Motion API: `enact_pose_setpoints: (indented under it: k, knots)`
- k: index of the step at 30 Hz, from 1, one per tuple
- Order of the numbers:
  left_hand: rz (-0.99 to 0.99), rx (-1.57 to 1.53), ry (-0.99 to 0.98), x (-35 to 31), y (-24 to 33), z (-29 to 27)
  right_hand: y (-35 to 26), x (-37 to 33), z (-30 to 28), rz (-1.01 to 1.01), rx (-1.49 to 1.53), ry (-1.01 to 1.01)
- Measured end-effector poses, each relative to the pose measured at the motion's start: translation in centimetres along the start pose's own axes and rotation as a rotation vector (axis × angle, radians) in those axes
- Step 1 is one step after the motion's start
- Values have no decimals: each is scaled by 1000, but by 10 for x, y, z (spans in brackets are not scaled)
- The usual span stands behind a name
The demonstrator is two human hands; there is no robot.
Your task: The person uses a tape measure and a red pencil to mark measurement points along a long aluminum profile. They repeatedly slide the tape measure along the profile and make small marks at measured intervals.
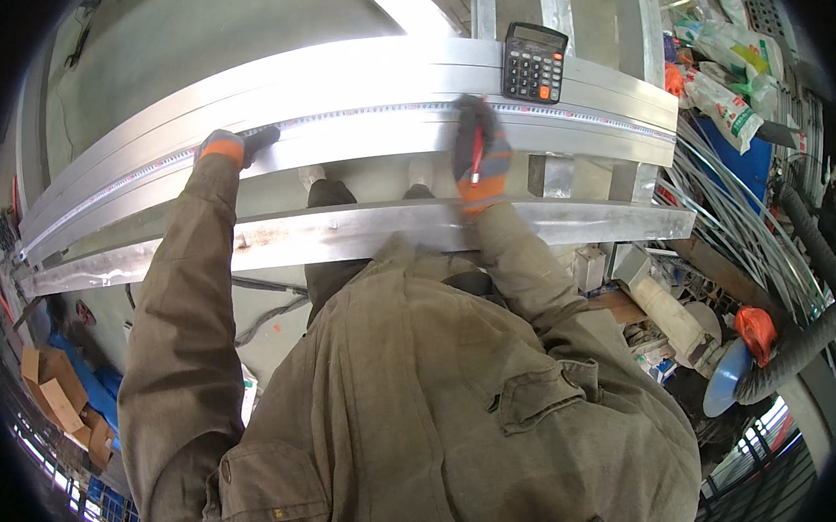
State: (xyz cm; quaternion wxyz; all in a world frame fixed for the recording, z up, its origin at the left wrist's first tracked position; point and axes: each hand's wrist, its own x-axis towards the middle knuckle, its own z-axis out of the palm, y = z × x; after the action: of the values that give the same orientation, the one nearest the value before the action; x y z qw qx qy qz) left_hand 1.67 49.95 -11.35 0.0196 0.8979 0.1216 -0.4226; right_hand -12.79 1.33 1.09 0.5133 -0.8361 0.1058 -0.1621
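A long tape measure blade (379,112) lies stretched along a row of silver metal tubes (372,67) in front of me. My left hand (238,147), in a grey and orange glove, rests on the tubes at the tape, its dark fingers stretched to the right. Farther right, my right hand (482,155), gloved alike and slightly blurred, is closed around a red pen (477,150) just at the tape's near edge. Its fingertips are partly hidden. Beyond that hand, a black calculator (533,63) with grey and orange keys lies on the tubes.
Nearer my body, a separate metal tube (334,232) runs crosswise. Thin metal rods (756,215), plastic bags (724,103) and a grey flexible hose (801,342) crowd the right side. An open cardboard box (60,397) sits at lower left.
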Motion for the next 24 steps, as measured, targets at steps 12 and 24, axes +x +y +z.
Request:
enact_pose_setpoints:
  k: [12,24]
  knots:
    - [-35,-33,-24,-6,1,-3,73,49,-98,319,-1114,-307]
    - [-39,-4,-23,-8,3,-6,0,-13,-13,-34,-239,-42]
